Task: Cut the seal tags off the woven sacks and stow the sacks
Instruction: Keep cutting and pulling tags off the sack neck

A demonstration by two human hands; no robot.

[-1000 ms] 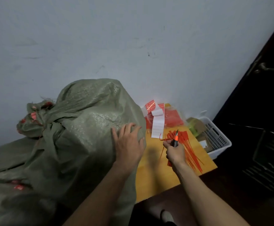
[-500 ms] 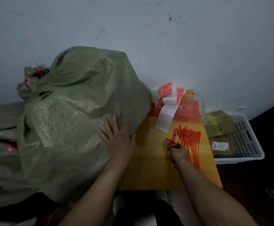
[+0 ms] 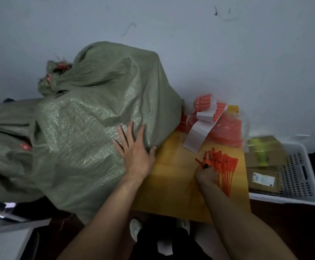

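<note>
A big green woven sack (image 3: 96,117) stands stuffed against the wall, its tied neck (image 3: 59,72) at the upper left showing red tags. My left hand (image 3: 134,152) lies flat on the sack's right side, fingers spread. My right hand (image 3: 205,174) grips a small orange-and-black cutter (image 3: 206,164), its tip down on the yellow table (image 3: 171,184) beside a pile of cut red seal tags (image 3: 222,166). More green sacks (image 3: 5,124) lie to the left with red tags on them.
Red-and-white label strips (image 3: 205,117) and a bag of red tags (image 3: 228,130) lie at the table's back. A white perforated basket (image 3: 295,177) holding cardboard packets sits at the right. My shoes (image 3: 136,228) show below the table edge. The wall is close behind.
The view has tilted down and closer. My right hand has lowered the cutter onto the table by the red tags. My left hand stays on the sack.
</note>
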